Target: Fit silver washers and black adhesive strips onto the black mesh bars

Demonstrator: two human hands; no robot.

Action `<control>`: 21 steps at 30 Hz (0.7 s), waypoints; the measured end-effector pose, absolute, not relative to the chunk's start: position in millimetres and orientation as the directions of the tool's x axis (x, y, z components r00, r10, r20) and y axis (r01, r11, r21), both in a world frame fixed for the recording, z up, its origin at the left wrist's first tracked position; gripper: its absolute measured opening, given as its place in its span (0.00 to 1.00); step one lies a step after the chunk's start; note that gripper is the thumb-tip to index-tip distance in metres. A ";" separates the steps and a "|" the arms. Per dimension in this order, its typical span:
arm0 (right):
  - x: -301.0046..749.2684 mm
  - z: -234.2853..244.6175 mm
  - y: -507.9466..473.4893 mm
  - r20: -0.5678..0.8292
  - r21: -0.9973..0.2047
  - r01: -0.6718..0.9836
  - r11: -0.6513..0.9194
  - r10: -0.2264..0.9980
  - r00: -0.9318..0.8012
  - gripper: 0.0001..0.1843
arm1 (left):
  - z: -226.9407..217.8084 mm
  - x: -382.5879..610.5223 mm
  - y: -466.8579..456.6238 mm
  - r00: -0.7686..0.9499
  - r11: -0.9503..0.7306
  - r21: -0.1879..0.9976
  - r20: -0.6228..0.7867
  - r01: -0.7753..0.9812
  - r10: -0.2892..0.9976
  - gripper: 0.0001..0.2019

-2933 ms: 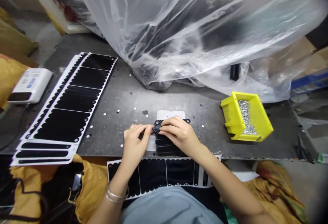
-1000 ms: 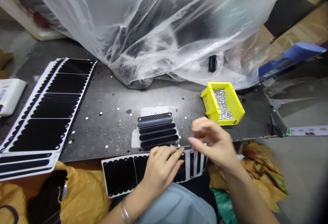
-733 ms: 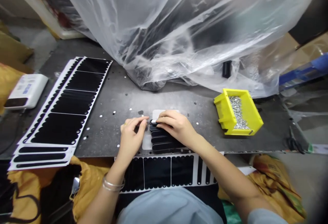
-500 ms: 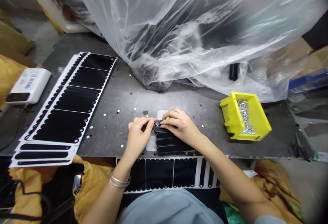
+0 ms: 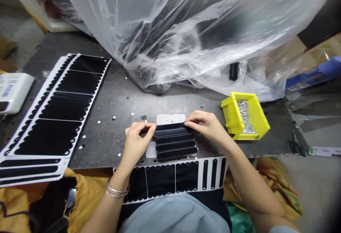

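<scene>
My left hand [image 5: 138,139] pinches the left end of a narrow black strip [image 5: 170,126] with rounded ends. At its right end, the thumb and fingertips of my right hand [image 5: 209,124] close on the same strip. It lies crosswise at the far side of several similar black strips [image 5: 176,140], set side by side over a pale flat plate [image 5: 162,118]. Part of the plate is hidden beneath the strips. Closer to my body, a white sheet with black die-cut pieces [image 5: 161,181] lies at the table's front edge, partly behind my left forearm.
More white sheets of black cut-outs [image 5: 61,105] are stacked at left, beside a white box-shaped device [image 5: 18,91]. A yellow bin [image 5: 259,115] of small shiny metal parts stands at right. Clear plastic sheeting [image 5: 160,59] drapes over the back. Scissors [image 5: 295,146] rest near the right edge.
My right hand has moved right, from beside my left fingers to the strip's far end. The strip's length now shows between my hands. The whole view has shifted slightly.
</scene>
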State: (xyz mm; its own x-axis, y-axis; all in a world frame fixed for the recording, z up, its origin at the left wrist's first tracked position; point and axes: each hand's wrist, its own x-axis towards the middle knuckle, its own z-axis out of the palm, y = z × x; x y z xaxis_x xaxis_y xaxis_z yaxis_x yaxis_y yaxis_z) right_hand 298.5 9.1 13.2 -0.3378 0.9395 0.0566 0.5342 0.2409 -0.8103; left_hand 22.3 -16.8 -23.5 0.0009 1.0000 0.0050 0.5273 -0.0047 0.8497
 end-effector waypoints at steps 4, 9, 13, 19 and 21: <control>305.7 1.1 8.3 0.138 -0.836 0.470 0.283 0.937 -0.320 0.08 | -25.4 21.0 -15.1 0.002 0.016 0.840 -0.020 0.542 1.000 0.10; 301.8 -6.7 4.0 0.186 -0.810 0.472 0.348 0.916 -0.355 0.07 | -25.2 15.2 -12.5 0.037 -0.008 0.808 -0.017 0.589 0.999 0.12; 307.1 -11.2 -7.5 0.273 -0.764 0.567 0.308 0.950 -0.148 0.13 | -11.8 21.2 -15.3 0.102 -0.103 0.703 0.043 0.704 0.994 0.14; 338.6 -20.8 -55.6 0.136 -0.917 0.397 0.037 0.965 0.224 0.21 | -4.1 54.8 -29.8 0.553 -0.501 0.558 0.088 0.662 0.829 0.61; 342.4 -21.6 -70.9 0.055 -0.953 0.301 0.031 0.996 0.069 0.31 | -9.4 63.9 -35.8 0.517 -0.484 0.565 0.114 0.668 0.848 0.58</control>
